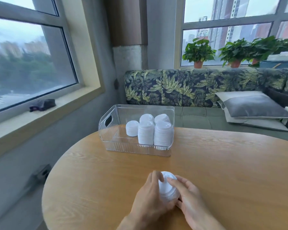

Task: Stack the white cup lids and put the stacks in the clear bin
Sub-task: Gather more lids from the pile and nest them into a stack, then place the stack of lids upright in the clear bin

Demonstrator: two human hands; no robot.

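Hands: left hand [148, 198], right hand [189, 201] both grip lid stack [167, 188] | axis upright, domes up

Clear ribbed bin [106, 135] upright, five white lid stacks [162, 135] standing inside, mostly right end; sixth stack [168, 188] upright nearer, gripped between left hand [149, 198] and right hand [189, 198].

Looks like a high-rise lounge nook — leaf-print bench sofa [189, 87], potted plants [199, 53] on the sill, round wooden table [223, 163], towers outside.
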